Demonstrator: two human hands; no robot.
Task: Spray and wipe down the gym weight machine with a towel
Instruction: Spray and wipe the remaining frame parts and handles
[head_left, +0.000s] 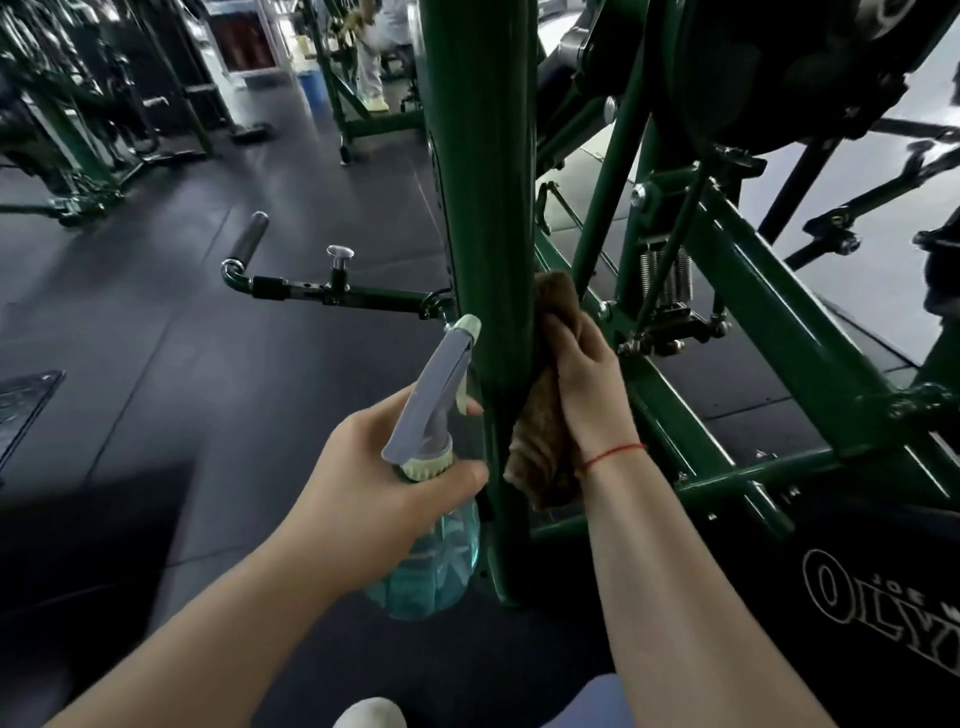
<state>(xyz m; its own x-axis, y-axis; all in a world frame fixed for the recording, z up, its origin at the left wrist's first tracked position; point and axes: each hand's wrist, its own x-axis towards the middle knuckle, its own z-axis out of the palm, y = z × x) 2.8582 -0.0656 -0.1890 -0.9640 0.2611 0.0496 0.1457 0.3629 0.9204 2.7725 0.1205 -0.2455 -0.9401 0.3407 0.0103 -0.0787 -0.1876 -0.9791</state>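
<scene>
A thick green upright post (483, 182) of the weight machine rises through the middle of the head view. My left hand (384, 483) grips the neck of a clear blue spray bottle (431, 561) with a grey trigger head, its nozzle close to the post's left side. My right hand (587, 384) presses a brown towel (545, 447) against the post's right side. The towel hangs down below my hand and bunches above my fingers.
A handle bar (291, 283) with a black grip and a pull pin sticks out left from the post. Green frame tubes (769, 291) and a spring (670, 275) crowd the right. Dark rubber floor (208, 364) stretches left. Another person (371, 57) stands far back among other machines.
</scene>
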